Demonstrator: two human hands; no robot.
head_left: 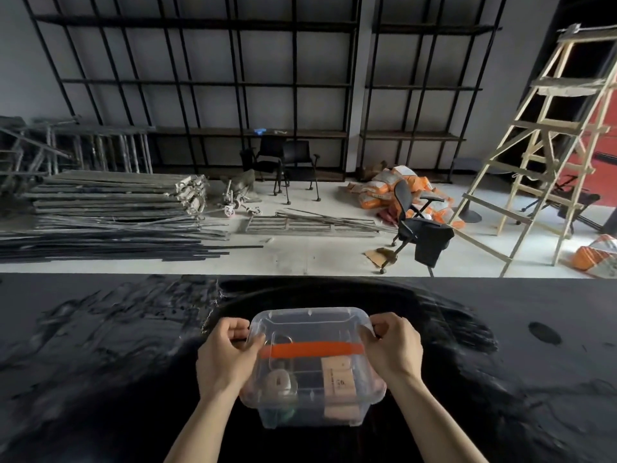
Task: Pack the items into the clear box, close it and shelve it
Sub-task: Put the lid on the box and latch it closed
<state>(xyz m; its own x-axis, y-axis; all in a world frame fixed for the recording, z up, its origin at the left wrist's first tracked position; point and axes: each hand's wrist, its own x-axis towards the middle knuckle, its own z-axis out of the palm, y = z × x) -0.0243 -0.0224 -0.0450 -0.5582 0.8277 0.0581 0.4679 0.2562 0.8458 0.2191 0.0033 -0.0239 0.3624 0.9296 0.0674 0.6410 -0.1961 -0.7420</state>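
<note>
Two hands point(227, 352) point(390, 349), one clear box point(310, 372)

Black table point(500, 379) bare all round clear box point(312, 369), seemingly unobstructed

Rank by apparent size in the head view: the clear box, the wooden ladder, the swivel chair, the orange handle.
1. wooden ladder
2. clear box; it sits nearest the camera, so true size against the chair is unsure
3. swivel chair
4. orange handle

Grey wall point(20, 61) lined with black shelving point(233, 85). Pale floor point(317, 252) strewn with metal poles point(100, 235), office chairs point(417, 225), orange sacks point(394, 188). Wooden ladder point(541, 145) stood at right. Dim light.
</note>
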